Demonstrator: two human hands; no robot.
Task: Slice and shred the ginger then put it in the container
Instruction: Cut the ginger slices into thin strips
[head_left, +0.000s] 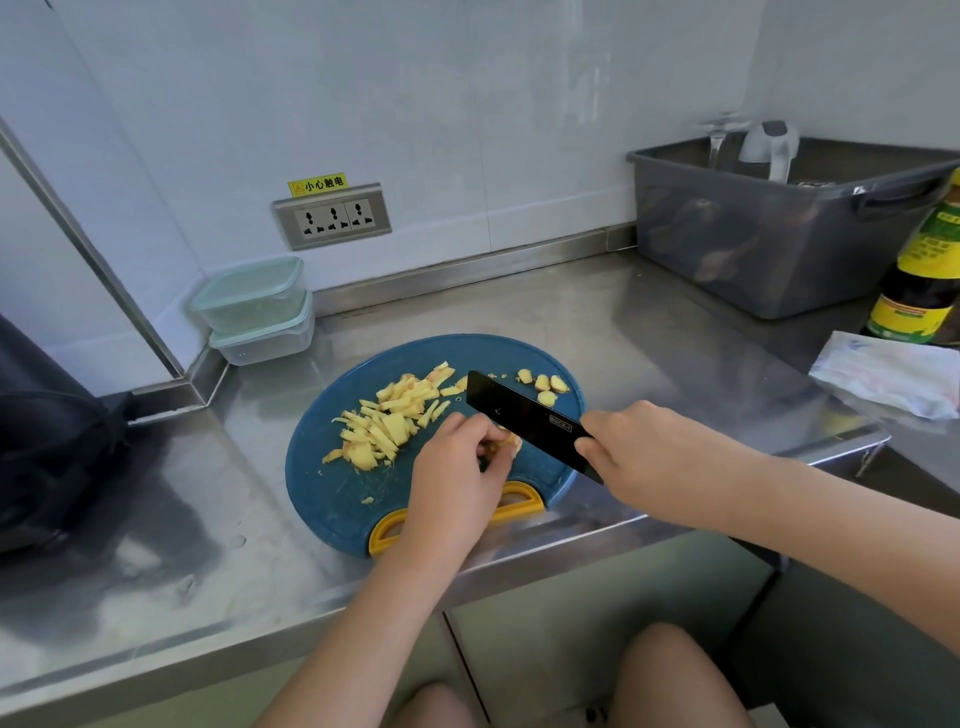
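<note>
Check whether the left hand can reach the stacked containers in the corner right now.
Probably, once freed: the left hand pinches a ginger piece by the knife. The stacked containers stand back-left of the board, only bare counter between.

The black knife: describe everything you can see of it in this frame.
The black rectangular cleaver-style knife has a broad, matte dark blade with a small white label near the handle end. The right hand grips its handle, which is hidden. The blade is held edge-down, angled across the round blue cutting board, right beside the ginger piece that the left hand pinches.
</note>
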